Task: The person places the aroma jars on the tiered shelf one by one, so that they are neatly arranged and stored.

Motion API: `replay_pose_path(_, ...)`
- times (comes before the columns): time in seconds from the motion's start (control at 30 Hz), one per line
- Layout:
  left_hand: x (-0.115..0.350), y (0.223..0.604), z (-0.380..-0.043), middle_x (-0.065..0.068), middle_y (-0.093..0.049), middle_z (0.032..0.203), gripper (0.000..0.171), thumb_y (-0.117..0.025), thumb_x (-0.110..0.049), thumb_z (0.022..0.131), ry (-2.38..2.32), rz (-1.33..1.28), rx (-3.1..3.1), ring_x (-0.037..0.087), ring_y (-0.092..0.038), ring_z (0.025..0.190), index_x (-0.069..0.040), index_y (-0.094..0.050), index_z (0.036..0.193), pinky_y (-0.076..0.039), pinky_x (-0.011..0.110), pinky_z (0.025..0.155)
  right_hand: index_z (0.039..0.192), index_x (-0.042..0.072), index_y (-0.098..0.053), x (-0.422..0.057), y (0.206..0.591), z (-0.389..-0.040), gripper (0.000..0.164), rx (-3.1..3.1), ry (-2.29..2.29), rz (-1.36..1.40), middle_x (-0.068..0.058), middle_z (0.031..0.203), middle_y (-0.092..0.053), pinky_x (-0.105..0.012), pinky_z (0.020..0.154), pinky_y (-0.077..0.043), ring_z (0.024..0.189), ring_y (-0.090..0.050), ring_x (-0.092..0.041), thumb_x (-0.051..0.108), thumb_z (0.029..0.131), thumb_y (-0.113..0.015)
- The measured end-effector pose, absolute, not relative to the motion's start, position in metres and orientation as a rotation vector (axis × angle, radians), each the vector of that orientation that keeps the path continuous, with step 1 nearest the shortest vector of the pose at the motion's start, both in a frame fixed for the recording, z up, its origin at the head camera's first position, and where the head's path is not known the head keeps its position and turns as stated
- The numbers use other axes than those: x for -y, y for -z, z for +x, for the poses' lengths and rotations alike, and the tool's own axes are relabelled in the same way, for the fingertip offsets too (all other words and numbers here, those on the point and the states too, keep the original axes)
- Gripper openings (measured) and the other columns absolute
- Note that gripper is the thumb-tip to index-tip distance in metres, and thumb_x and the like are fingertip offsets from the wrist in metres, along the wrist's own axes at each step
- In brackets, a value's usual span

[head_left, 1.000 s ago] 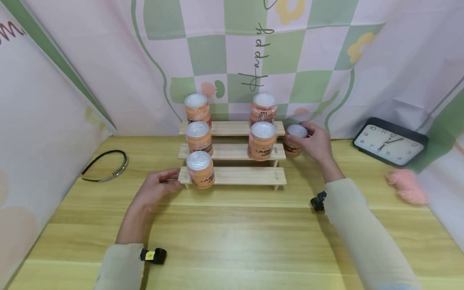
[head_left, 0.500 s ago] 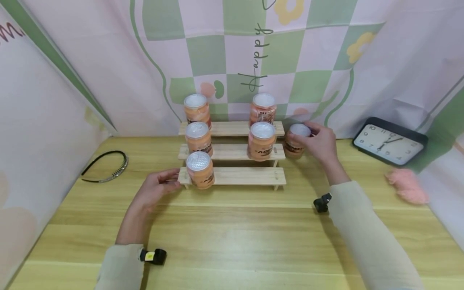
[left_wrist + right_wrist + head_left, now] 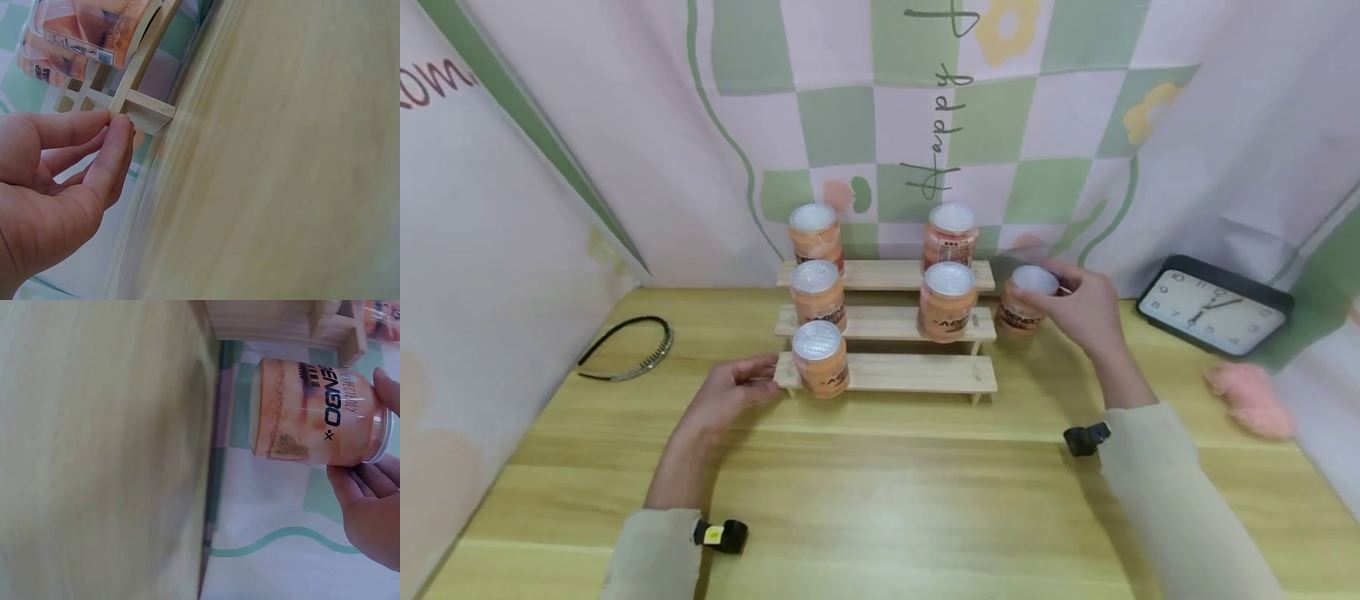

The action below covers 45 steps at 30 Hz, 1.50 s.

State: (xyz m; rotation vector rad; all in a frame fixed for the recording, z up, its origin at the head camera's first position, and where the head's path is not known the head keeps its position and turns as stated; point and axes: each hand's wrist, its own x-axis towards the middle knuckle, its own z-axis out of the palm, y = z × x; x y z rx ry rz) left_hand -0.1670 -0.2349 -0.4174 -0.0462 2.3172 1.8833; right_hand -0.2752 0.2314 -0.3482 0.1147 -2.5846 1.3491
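Observation:
My right hand (image 3: 1086, 312) grips an orange can (image 3: 1021, 321) with a pale lid, just right of the rack's upper tiers. In the right wrist view, thumb and fingers hold this can (image 3: 306, 412) near its silver rim, its dark lettering showing. A three-tier wooden rack (image 3: 917, 372) stands before the backdrop. My left hand (image 3: 722, 396) is at the left end of its lowest board; in the left wrist view, thumb and fingertips pinch that board's end (image 3: 125, 100). Similar cans stand on the rack: one on the lowest tier's left (image 3: 822, 362), two on each higher tier.
A black headband (image 3: 658, 354) lies on the table at the left. Toward the right are a black-framed clock (image 3: 1213, 304) and a fluffy pink item (image 3: 1253, 400). A checked green-and-white cloth backdrop (image 3: 835, 125) rises right behind the rack.
My right hand has shifted a little to the right with the can, widening the gap from the rack. The left hand stays at the board's end. The head view has tilted slightly.

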Motion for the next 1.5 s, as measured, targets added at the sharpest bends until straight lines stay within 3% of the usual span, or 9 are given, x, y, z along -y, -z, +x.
replay_pose_path(0.2, 0.234, 0.418, -0.167, 0.023, -0.059, 0.134, 0.053, -0.065, 0.003, 0.094, -1.866, -0.066, -2.333, 0.030, -0.060, 0.115, 0.003, -0.051, 0.145, -0.053, 0.033, 0.093, 0.137, 0.003, -0.063, -0.235, 0.337, -0.262, 0.071, 2.574, -1.338, 0.137, -0.020, 0.130, -0.063, -0.009, 0.072, -0.049, 0.113, -0.062, -0.028, 0.044, 0.083, -0.084)
replay_pose_path(0.33, 0.235, 0.417, -0.166, 0.023, -0.059, 0.134, 0.053, -0.065, 0.003, 0.094, -1.868, -0.060, -2.336, 0.030, -0.060, 0.112, 0.004, -0.050, 0.145, -0.054, 0.032, 0.091, 0.136, 0.005, -0.064, -0.234, 0.330, -0.251, 0.067, 2.565, -1.370, 0.163, -0.014, 0.129, -0.063, -0.011, 0.072, -0.052, 0.103, -0.063, -0.010, 0.043, 0.083, -0.083)
replay_pose_path(0.5, 0.233, 0.416, -0.164, 0.024, -0.059, 0.133, 0.053, -0.065, 0.004, 0.093, -1.868, -0.060, -2.328, 0.028, -0.062, 0.110, 0.004, -0.050, 0.144, -0.054, 0.032, 0.091, 0.137, 0.002, -0.062, -0.233, 0.324, -0.238, 0.068, 2.553, -1.391, 0.203, -0.017, 0.134, -0.061, -0.010, 0.072, -0.052, 0.092, -0.060, 0.008, 0.036, 0.084, -0.085)
replay_pose_path(1.1, 0.233, 0.418, -0.165, 0.024, -0.059, 0.134, 0.052, -0.065, 0.003, 0.094, -1.884, -0.058, -2.322, 0.028, -0.061, 0.113, 0.005, -0.050, 0.144, -0.054, 0.029, 0.091, 0.129, 0.000, -0.068, -0.222, 0.317, -0.209, 0.057, 2.535, -1.363, 0.334, -0.020, 0.125, -0.066, -0.010, 0.076, -0.053, 0.094, -0.063, 0.009, 0.025, 0.082, -0.087)
replay_pose_path(1.5, 0.233, 0.416, -0.165, 0.027, -0.057, 0.135, 0.052, -0.063, 0.005, 0.096, -1.922, -0.034, -2.293, 0.028, -0.061, 0.112, 0.007, -0.048, 0.145, -0.055, 0.031, 0.092, 0.131, -0.005, -0.065, -0.205, 0.317, -0.198, 0.059, 2.511, -1.411, 0.439, -0.023, 0.129, -0.065, -0.010, 0.083, -0.050, 0.100, -0.061, 0.006, 0.017, 0.081, -0.088)
